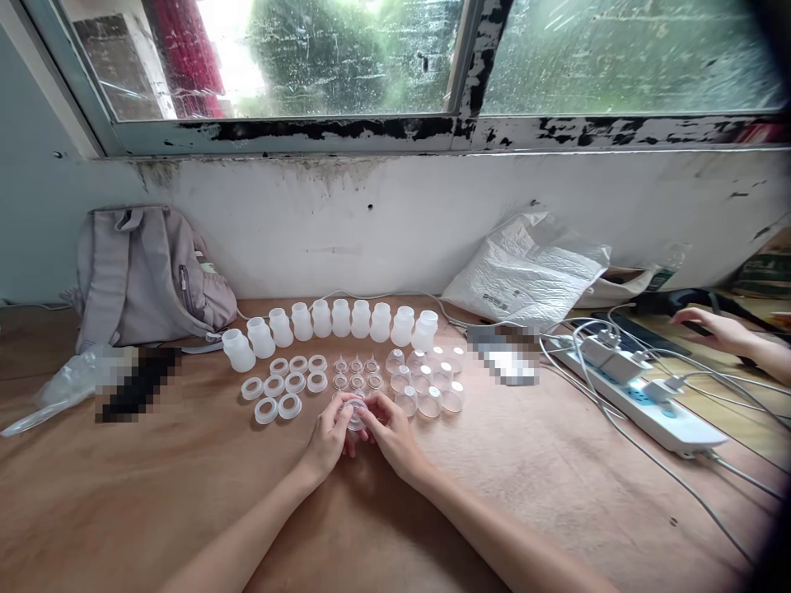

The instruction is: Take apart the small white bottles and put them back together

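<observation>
Both my hands meet over the brown table (185, 486), pinching one small clear plastic part (357, 414) between them. My left hand (329, 436) grips it from the left and my right hand (391, 432) from the right, fingers curled. Just beyond lie rows of parts: several white rings (284, 385), small clear nipples (357, 372) and clear dome caps (426, 383). Behind those stands an arc of several white bottle bodies (330, 321).
A grey backpack (145, 276) leans on the wall at left, with a clear bag (67, 383) before it. A white plastic bag (531, 268) lies at right. A white power strip (643, 399) with cables sits far right, beside another person's hand (710, 325).
</observation>
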`<state>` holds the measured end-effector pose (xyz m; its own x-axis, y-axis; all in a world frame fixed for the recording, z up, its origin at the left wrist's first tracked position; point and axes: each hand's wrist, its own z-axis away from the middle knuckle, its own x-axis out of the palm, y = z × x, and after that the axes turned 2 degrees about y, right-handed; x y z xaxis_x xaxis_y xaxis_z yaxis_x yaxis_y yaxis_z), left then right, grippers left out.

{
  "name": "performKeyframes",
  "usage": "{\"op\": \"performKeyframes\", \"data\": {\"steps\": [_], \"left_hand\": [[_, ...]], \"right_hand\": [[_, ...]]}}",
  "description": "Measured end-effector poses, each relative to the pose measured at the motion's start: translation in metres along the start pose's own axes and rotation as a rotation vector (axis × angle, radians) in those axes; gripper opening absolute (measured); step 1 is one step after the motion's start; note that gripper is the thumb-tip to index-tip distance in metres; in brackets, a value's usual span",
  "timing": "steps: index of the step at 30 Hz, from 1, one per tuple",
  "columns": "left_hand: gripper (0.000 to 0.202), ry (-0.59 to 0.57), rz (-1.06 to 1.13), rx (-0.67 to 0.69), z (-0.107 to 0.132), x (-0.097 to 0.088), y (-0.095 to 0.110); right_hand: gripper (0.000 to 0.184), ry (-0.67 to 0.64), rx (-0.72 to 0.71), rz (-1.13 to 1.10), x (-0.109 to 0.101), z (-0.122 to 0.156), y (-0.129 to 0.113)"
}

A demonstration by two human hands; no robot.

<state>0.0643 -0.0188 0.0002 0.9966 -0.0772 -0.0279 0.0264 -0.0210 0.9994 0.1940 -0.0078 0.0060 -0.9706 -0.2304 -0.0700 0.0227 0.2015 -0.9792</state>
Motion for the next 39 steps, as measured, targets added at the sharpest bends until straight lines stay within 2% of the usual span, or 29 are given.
{"op": "performKeyframes", "data": {"steps": [9, 24, 34, 39], "left_hand": [[0.019, -0.021, -0.078, 0.05, 0.0012, -0.0017, -0.0013], [0.013, -0.03, -0.155, 0.063, 0.0017, -0.0008, 0.0015], [0.02, -0.032, -0.153, 0.068, 0.0027, -0.0009, 0.0064], [0.028, -0.031, -0.218, 0.093, 0.006, -0.0023, 0.0078]], "right_hand": [[0.021, -0.01, 0.073, -0.149, 0.0053, 0.0014, 0.0016], [0.018, 0.029, 0.066, -0.114, 0.0078, 0.0022, 0.0018], [0.018, 0.074, 0.053, -0.05, 0.0036, -0.0017, 0.0023], [0.019, 0.04, 0.061, -0.032, -0.0013, -0.0021, 0.0029]]}}
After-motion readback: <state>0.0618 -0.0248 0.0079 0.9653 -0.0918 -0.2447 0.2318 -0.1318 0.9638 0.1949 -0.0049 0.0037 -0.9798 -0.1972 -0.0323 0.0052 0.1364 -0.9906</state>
